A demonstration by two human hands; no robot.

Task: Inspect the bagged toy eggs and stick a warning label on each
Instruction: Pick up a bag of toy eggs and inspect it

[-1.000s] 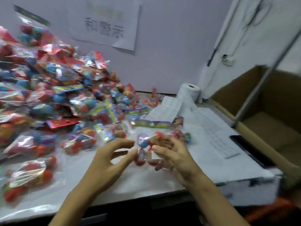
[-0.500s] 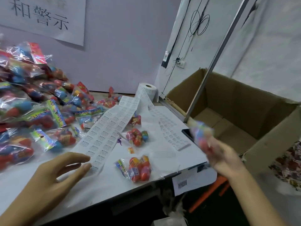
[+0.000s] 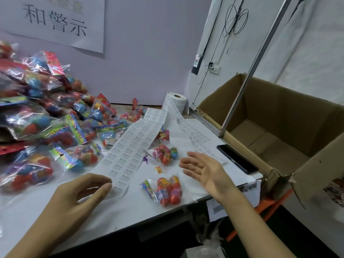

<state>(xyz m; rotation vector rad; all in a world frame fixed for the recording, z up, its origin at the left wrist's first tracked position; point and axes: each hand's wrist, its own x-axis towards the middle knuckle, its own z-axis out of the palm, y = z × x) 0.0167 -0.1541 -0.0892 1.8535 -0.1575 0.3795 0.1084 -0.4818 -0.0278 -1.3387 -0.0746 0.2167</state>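
A big pile of clear bags of coloured toy eggs fills the table's left side. A single bag of eggs lies near the front edge, another bag behind it. A strip of warning labels runs from a label roll toward me. My left hand hovers over the table with relaxed fingers, its fingertip at the strip's near end. My right hand is empty with spread fingers, just right of the near bag.
A large open cardboard box stands to the right of the table, with a metal pole rising in front of it. A black phone lies at the table's right edge. A paper sign hangs on the wall.
My right hand held a bag out toward the box; now it is empty and back over the table. The left hand stays by the label strip's end.
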